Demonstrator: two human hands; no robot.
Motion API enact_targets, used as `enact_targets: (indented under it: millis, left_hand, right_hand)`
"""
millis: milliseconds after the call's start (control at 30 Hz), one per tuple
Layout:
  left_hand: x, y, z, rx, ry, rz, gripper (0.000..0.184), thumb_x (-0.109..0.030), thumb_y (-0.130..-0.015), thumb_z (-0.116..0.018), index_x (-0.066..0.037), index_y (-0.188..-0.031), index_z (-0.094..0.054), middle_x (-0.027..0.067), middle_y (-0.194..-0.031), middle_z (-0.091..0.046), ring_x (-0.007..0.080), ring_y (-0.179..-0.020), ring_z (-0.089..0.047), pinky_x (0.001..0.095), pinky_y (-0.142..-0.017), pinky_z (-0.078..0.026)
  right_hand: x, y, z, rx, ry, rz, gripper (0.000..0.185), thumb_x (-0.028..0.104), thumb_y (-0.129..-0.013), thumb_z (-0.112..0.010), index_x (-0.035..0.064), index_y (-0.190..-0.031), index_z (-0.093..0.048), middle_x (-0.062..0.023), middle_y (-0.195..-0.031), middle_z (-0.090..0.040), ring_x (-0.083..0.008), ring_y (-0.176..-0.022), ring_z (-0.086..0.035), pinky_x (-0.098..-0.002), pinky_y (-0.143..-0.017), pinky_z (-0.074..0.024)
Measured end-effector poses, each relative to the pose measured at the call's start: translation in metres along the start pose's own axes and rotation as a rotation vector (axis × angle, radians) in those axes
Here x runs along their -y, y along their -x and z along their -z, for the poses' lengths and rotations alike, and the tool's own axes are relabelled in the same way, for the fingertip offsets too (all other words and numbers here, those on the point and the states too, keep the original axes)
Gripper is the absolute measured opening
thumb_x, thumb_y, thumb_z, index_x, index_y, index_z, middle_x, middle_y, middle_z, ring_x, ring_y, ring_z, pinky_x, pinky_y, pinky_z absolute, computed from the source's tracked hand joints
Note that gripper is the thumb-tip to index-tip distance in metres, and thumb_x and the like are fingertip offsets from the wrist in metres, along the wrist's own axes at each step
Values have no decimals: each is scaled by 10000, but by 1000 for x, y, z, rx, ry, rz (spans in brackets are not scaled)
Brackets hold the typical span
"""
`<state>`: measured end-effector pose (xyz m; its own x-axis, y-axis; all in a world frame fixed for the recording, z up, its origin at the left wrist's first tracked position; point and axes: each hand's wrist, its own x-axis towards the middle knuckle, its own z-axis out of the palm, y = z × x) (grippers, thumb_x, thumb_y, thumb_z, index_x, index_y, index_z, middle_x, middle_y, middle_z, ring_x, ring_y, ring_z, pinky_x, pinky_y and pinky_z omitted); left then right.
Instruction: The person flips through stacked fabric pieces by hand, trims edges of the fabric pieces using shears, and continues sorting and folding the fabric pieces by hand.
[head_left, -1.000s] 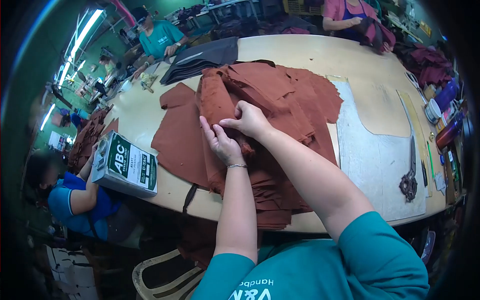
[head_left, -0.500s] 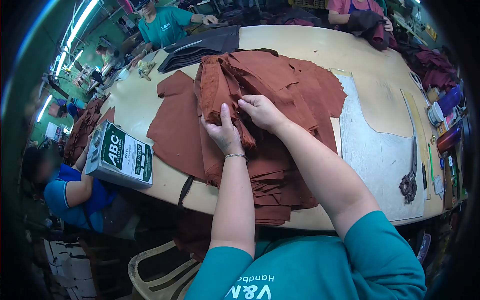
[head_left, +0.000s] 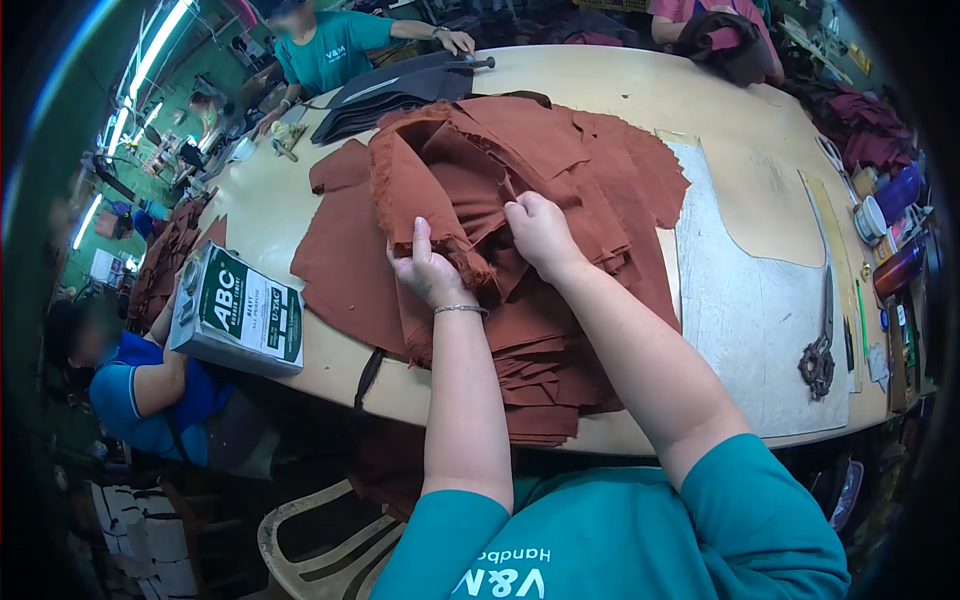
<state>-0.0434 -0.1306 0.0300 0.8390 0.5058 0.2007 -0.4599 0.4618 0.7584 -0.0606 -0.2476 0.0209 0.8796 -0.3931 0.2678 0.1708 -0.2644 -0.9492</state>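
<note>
The middle of a pale table point(head_left: 600, 72) is covered by rust-brown cloth point(head_left: 610, 185); atop the pile, a folded piece point(head_left: 412, 185) is clasped by the left hand point(head_left: 436, 277), thumb in front, and fabric is pinched between the right hand's point(head_left: 543, 232) drawn-together fingertips. A whitish sheet point(head_left: 730, 350) and dark scissors point(head_left: 818, 365) are laid rightward; dark panels point(head_left: 390, 105) are stacked beyond. The green-walled room is lit by tube lights point(head_left: 160, 47).

teal short-sleeved shirt point(head_left: 620, 535), white lettering point(head_left: 515, 583), thin bracelet point(head_left: 460, 309)
</note>
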Motion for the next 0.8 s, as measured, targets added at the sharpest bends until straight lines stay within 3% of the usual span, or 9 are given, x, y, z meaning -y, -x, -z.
enact_targets:
  millis: [67,100,233,333,467,533,667,733,800]
  left_hand:
    - [4,-1,1,67,-21,-38,344,-17,-765,-589,56,-1067,-443,126,-1027,-533,185,-894,-533,286,-790,-430]
    - [5,0,0,72,-23,-49,347,-20,-767,-588,56,-1071,-438,125,-1031,-530,184,-897,-532,284,-787,-431]
    - [6,1,-2,84,-22,-61,365,-29,-773,-587,58,-1085,-421,126,-1042,-518,179,-907,-527,275,-772,-440]
    - [10,0,1,93,-43,-81,368,-34,-776,-587,59,-1089,-417,127,-1039,-517,180,-913,-523,274,-776,-439]
    - [6,-3,3,54,-24,-17,360,-45,-781,-588,55,-1084,-421,122,-1038,-516,181,-935,-511,287,-816,-416]
    - [10,-4,3,47,-8,-8,361,-48,-782,-589,49,-1085,-419,122,-1048,-510,183,-950,-505,290,-831,-407]
    - [13,0,-1,115,-75,-73,383,-62,-788,-587,37,-1107,-399,125,-1072,-495,187,-962,-501,288,-835,-407]
    - [9,5,-5,128,-56,-58,392,-72,-797,-580,32,-1121,-385,126,-1082,-488,187,-963,-499,288,-834,-409]
    - [5,8,-6,127,-53,-2,393,-81,-807,-572,31,-1128,-375,127,-1086,-484,186,-965,-496,288,-832,-410]
  right_hand:
    - [7,2,-3,-157,254,376,111,108,-779,-480,9,-827,-492,-117,-785,-531,-255,-667,-506,-344,-625,-424]
    - [17,3,3,-95,330,476,199,76,-724,-503,35,-918,-489,-149,-985,-498,-302,-911,-482,-376,-745,-419]
    - [37,9,17,359,662,822,271,56,-635,-560,89,-904,-550,-25,-1071,-464,-229,-1094,-354,-397,-833,-371]
    - [37,6,24,654,655,617,246,72,-619,-561,105,-861,-591,-27,-1088,-453,-240,-1091,-351,-405,-844,-362]
    - [50,-5,54,1183,510,397,170,199,-579,-573,110,-722,-597,-31,-845,-524,-264,-1011,-385,-414,-830,-336]
    - [57,0,76,1334,753,311,194,251,-547,-577,110,-679,-586,-28,-718,-536,-258,-969,-399,-421,-818,-325]
    - [66,6,94,689,693,446,118,154,-641,-565,72,-724,-582,-44,-708,-573,-231,-795,-507,-342,-709,-415]
    - [74,5,66,303,286,552,159,205,-699,-584,48,-718,-575,-134,-734,-585,-292,-710,-568,-353,-628,-456]
    - [88,3,35,307,168,303,295,301,-708,-656,22,-731,-565,-97,-686,-586,-206,-633,-576,-303,-587,-455]
